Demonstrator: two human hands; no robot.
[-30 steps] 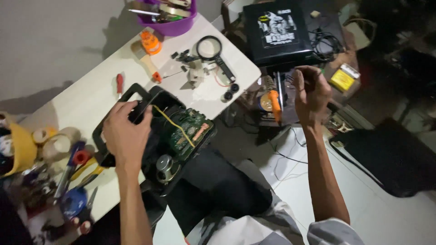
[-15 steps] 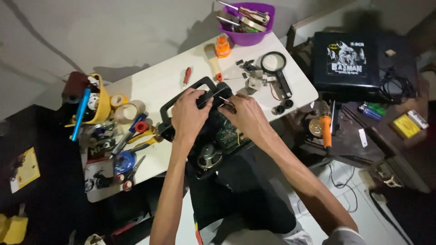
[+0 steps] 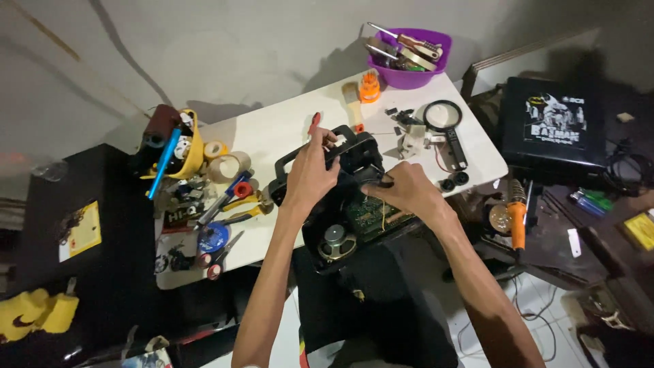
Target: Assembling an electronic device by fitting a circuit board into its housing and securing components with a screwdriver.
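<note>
Black printed box (image 3: 553, 128) right of table (image 3: 272, 133)

The radio (image 3: 354, 204) lies on the counter (image 3: 272, 133) under both grips; scissors (image 3: 221, 255) lie left, a magnifier (image 3: 444, 123) right, a bowl (image 3: 407, 58) beyond.

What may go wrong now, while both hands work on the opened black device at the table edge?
1. The black device overhangs the white table's front edge; a push from the left hand might tip it off.
2. The right hand is beside the exposed circuit board and its thin wires; a tug might break them.
3. Small loose parts might get knocked off.
</note>
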